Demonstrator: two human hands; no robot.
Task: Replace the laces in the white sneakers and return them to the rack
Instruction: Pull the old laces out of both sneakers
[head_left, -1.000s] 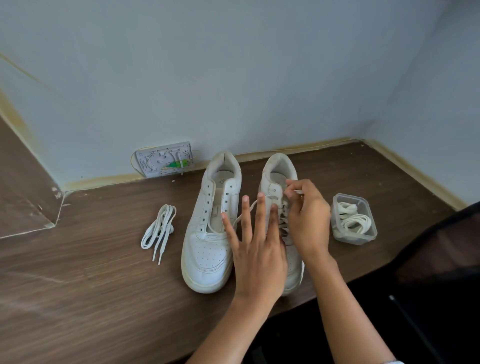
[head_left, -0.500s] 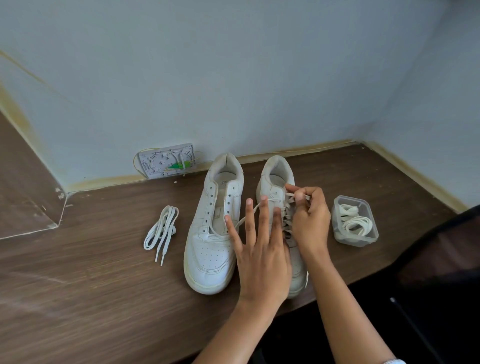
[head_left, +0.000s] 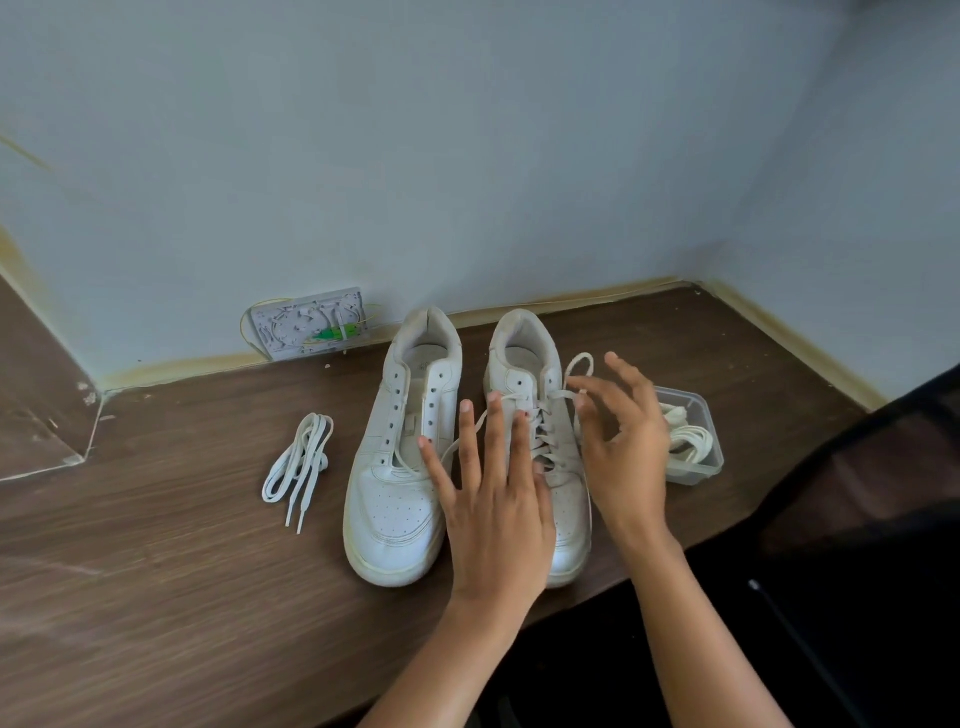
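From my seat, the white low-top leather sneaker on the right lies toe toward me and heel toward the wall, its long axis running away from me, and it stands just beside its partly unlaced twin, the white low-top sneaker on the left, on the dark wood-grain desk. The flat off-white lace criss-crosses the right shoe's lower eyelets, and its free end makes a loose loop that rises off the top eyelet on the shoe's outer side, just beyond my right hand's fingertips. That is what the next move turns on, as I judge it: the loop lies ahead of the right hand and a little toward the heel, nearer to it than to the left. The right hand is spread, fingers loosely bent, gripping nothing; whether a fingertip brushes the lace I cannot tell. My left hand rests flat with straight fingers across the shoe's forefoot and lower lacing, steadying it. A loose bundle of white laces lies well to the left, and a clear plastic tub holding more laces sits just right of the right hand.
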